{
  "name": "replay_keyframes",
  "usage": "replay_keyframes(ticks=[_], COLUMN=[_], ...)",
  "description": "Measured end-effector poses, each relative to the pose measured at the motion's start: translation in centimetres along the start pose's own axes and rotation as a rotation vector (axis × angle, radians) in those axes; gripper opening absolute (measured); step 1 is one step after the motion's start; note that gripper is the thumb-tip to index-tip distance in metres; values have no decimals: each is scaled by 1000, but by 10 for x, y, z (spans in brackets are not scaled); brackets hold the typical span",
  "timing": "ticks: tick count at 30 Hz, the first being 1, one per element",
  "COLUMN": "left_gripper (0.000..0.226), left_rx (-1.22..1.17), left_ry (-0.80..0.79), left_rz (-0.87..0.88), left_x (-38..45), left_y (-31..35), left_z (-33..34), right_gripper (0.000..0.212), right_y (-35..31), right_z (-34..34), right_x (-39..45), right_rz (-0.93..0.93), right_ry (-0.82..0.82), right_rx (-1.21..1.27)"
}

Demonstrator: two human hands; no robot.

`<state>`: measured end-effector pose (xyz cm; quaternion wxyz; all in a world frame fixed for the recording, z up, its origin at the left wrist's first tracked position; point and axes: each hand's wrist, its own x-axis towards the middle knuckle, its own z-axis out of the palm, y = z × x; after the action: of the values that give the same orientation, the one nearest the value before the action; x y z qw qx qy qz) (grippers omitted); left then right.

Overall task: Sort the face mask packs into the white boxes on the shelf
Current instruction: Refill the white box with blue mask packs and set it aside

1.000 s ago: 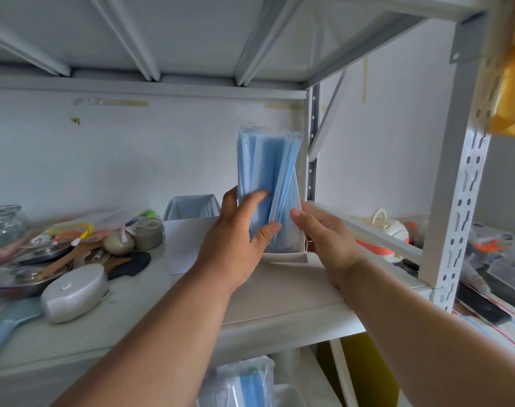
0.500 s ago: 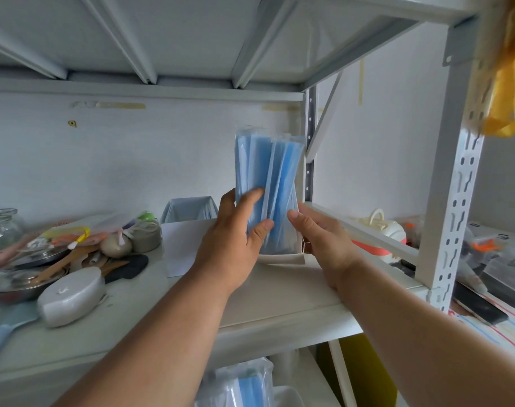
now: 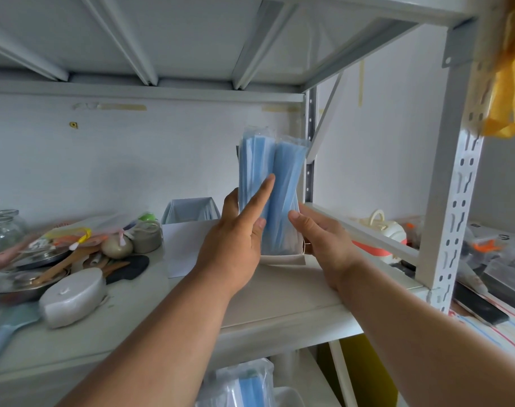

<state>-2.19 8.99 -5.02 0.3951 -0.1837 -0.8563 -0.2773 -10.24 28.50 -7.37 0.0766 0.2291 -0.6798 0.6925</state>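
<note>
Our left hand (image 3: pixel 235 239) holds the clear plastic packs of blue face masks (image 3: pixel 269 192) upright, thumb behind them and index finger stretched up across their front. Our right hand (image 3: pixel 320 239) grips the packs' lower right side, thumb pressing on the front. The packs stand on end in a low white box (image 3: pixel 282 259) on the white metal shelf (image 3: pixel 279 301), near its right rear post. Just left and farther back sits a second white box (image 3: pixel 191 210), open-topped. On the shelf's left lie a white oval lidded container (image 3: pixel 72 296), wooden utensils (image 3: pixel 65 262) and a glass jar (image 3: pixel 3 230). Below the shelf, more bagged blue masks (image 3: pixel 244 383) show.
</note>
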Motion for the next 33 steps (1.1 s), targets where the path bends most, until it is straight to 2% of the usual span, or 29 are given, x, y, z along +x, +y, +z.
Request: replay_keyframes(ticks=[2, 6, 12, 18, 21, 23, 25, 29, 31, 33], left_gripper=[71, 41, 67, 61, 55, 50, 56, 90, 89, 78], left_rx=[7, -18, -55, -45, -22, -12, -11, -25, -16, -28], left_ry=[1, -8, -1, 13, 11, 28, 48, 36, 25, 7], left_rz=[-8, -64, -78, -86, -98, -96, -70, -72, -80, -70], left_x=[0, 2, 1, 2, 2, 1, 0, 0, 0, 0], left_y=[-2, -8, -4, -4, -3, -1, 0, 4, 4, 3], left_z=[1, 6, 1, 2, 2, 2, 2, -2, -3, -2], right_gripper=[104, 100, 97, 98, 90, 98, 105, 102, 103, 103], right_y=[2, 6, 8, 6, 4, 2, 1, -2, -1, -1], right_z=[0, -1, -3, -2, -2, 0, 1, 2, 1, 1], right_x=[2, 6, 9, 7, 2, 0, -1, -1, -1, 0], right_rz=[-1, -9, 3, -9, -35, -25, -9, -8, -6, -4], right_ry=[1, -8, -29, -27, -33, -10, 9, -21, -20, -17], right_rx=[5, 12, 4, 15, 3, 6, 18, 21, 24, 30])
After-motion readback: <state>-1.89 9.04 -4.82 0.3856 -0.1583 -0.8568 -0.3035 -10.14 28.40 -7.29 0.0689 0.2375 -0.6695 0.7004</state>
